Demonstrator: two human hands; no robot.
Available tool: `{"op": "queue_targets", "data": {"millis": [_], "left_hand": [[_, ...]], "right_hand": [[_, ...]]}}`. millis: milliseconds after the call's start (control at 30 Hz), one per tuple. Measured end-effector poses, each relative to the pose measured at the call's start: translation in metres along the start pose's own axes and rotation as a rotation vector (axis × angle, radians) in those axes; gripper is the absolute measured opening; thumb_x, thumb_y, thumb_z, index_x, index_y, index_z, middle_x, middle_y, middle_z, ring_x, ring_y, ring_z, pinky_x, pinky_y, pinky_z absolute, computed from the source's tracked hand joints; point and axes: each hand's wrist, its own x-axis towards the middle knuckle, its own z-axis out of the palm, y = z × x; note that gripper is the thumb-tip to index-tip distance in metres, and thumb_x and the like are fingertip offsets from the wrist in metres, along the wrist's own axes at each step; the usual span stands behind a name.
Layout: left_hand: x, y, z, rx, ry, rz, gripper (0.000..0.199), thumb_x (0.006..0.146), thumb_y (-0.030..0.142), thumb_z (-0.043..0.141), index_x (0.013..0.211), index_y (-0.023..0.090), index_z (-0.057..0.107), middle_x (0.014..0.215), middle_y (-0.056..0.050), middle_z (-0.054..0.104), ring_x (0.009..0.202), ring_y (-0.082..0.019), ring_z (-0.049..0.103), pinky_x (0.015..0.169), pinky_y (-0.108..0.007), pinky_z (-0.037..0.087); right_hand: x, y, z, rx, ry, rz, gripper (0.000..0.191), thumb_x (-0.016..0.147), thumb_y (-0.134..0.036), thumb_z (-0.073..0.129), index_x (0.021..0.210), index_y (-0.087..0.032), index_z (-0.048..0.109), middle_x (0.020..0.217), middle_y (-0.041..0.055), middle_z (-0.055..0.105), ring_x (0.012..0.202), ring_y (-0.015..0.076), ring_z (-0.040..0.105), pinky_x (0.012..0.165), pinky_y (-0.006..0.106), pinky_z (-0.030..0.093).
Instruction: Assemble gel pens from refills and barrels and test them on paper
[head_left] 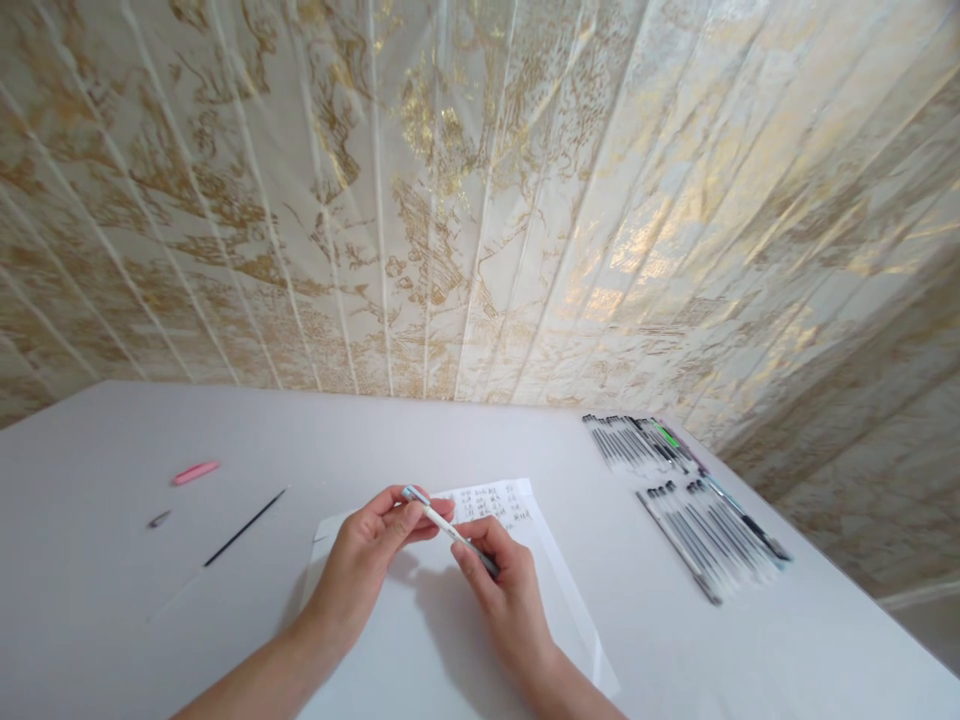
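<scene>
Pen (442, 520) spans both hands (514, 590), which hide some paper (427, 640) left of refills (705, 535).

From my vantage I can see a pale curtain-like wall covering (427, 200) with gold-brown landscape patterning and narrow vertical folds, catching a warm golden sheen on its right. A plain white table (315, 440) reaches its base, and at far right the patterned surface turns darker, into shadow.
</scene>
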Motion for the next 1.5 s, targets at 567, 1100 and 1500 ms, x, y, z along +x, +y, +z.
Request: {"op": "queue_targets", "data": {"millis": [567,1100,1500], "left_hand": [[0.001,-0.006,0.000,-0.135,-0.019,-0.021,0.032,0.084,0.047,0.062,0.102,0.020,0.063,0.104,-0.011,0.075,0.106,-0.028,0.066,0.096,-0.040,0.047],[0.014,-0.011,-0.013,-0.175,0.193,0.018,0.026,0.080,0.044,0.068,0.089,0.022,0.059,0.097,-0.003,0.073,0.095,-0.019,0.063,0.078,-0.028,0.049],[0.011,-0.012,-0.013,-0.169,0.142,-0.014,0.019,0.076,0.036,0.069,0.085,0.021,0.061,0.063,0.006,0.052,0.058,-0.009,0.041,0.057,-0.019,0.038]], "right_hand": [[0.005,0.001,0.001,0.156,-0.076,0.102,0.023,0.088,-0.042,0.059,0.088,-0.019,0.063,0.063,-0.0055,0.050,0.051,0.0087,0.036,0.050,0.022,0.030],[0.018,-0.037,-0.050,-0.626,-0.242,0.084,0.010,0.088,-0.015,0.043,0.090,-0.023,0.048,0.073,-0.0018,0.058,0.062,0.0147,0.052,0.057,0.023,0.035],[0.033,0.012,-0.232,-1.442,0.137,0.600,0.014,0.084,-0.016,0.052,0.081,-0.014,0.066,0.090,0.0222,0.072,0.087,0.0352,0.067,0.060,0.034,0.038]]}}
